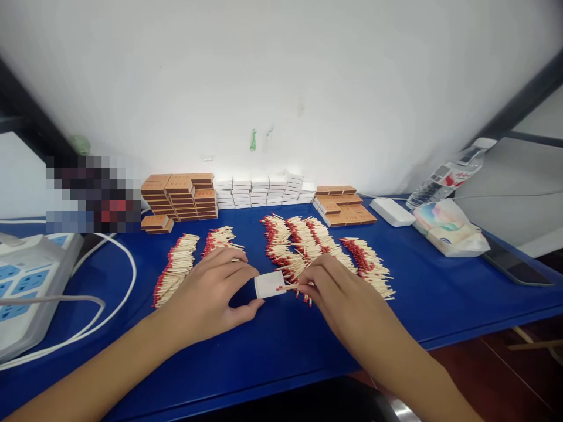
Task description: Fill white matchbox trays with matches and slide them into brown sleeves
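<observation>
Between thumb and fingers, my left hand (pixel 222 287) grips the left end of a small white matchbox tray (pixel 269 285), which lies low over the blue table. My right hand (pixel 336 290) pinches red-tipped matches (pixel 288 287), their heads over the tray's right side; how many it holds I cannot tell. Behind my hands, rows of loose matches (pixel 323 237) lie in the middle. Another row of matches (pixel 372 266) is to the right of my right hand. On the left, more matches (pixel 182 258) lie partly behind my left hand.
Orange matchboxes (pixel 180 196) are stacked at the back left, white trays (pixel 264 192) along the wall, and more orange matchboxes (pixel 345 208) to their right. A white device (pixel 392 212), tissue pack (pixel 451 228), bottle (pixel 451 176) and phone (pixel 512 264) are at right. A power strip (pixel 30 287) with cables is at left.
</observation>
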`<state>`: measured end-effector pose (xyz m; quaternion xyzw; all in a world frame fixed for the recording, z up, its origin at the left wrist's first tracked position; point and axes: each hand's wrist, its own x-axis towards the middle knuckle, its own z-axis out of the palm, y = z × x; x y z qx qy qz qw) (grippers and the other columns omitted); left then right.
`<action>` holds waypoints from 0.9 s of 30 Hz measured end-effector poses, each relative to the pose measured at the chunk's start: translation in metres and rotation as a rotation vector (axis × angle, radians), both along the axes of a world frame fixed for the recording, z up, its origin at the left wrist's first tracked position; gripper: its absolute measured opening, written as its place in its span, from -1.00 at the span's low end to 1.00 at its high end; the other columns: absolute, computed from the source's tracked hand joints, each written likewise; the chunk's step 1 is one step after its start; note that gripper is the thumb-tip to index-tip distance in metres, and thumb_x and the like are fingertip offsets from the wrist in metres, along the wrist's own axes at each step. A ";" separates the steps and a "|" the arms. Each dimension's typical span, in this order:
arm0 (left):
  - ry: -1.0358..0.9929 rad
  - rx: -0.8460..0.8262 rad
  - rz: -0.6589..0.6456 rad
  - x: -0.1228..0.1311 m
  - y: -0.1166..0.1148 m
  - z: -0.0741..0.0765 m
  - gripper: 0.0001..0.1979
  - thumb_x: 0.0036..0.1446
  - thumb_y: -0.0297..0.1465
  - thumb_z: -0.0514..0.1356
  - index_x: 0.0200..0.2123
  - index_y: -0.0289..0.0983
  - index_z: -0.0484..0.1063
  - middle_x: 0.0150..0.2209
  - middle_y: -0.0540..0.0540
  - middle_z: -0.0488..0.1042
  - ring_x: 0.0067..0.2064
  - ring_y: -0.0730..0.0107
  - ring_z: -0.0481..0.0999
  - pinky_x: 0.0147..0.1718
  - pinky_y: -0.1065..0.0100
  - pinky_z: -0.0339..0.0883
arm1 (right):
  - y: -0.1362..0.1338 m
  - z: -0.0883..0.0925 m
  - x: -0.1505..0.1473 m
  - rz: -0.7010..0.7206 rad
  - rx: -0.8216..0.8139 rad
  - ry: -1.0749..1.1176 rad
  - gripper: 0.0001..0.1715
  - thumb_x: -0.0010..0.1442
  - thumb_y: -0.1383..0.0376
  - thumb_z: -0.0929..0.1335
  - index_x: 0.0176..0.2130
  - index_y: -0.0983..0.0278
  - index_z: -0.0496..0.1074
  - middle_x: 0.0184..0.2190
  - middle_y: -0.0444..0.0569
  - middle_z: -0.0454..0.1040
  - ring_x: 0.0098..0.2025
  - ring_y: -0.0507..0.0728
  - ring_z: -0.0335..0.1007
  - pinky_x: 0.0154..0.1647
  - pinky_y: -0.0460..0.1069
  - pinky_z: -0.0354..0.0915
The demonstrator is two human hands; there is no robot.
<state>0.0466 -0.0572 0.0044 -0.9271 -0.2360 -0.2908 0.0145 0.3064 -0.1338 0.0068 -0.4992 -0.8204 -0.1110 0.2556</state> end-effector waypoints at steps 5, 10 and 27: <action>-0.005 0.079 -0.018 0.001 -0.003 -0.002 -0.76 0.29 -0.33 0.31 -0.04 -0.33 0.54 -0.13 -0.20 0.65 0.06 0.01 0.57 0.08 0.00 0.51 | 0.008 -0.006 -0.019 -0.013 0.090 -0.215 -0.74 0.51 0.42 0.20 -0.22 0.25 0.39 -0.28 0.04 0.46 -0.28 0.15 0.40 -0.33 0.05 0.28; -0.012 0.067 -0.028 0.002 -0.005 -0.002 -0.75 0.27 -0.33 0.33 -0.03 -0.31 0.54 -0.12 -0.17 0.65 0.07 0.02 0.56 0.10 0.01 0.50 | 0.010 -0.011 -0.027 0.013 0.054 -0.252 -0.75 0.48 0.45 0.23 -0.24 0.26 0.41 -0.26 0.08 0.46 -0.28 0.18 0.38 -0.35 0.07 0.27; 0.048 0.015 0.012 -0.001 0.002 -0.002 -0.78 0.32 -0.29 0.28 -0.05 -0.28 0.54 -0.13 -0.21 0.61 0.06 0.06 0.55 0.08 0.05 0.48 | -0.003 -0.014 0.070 0.087 -0.382 0.156 -0.69 0.50 0.29 0.27 0.11 0.05 0.51 -0.04 0.02 0.47 -0.02 0.18 0.48 0.01 0.08 0.44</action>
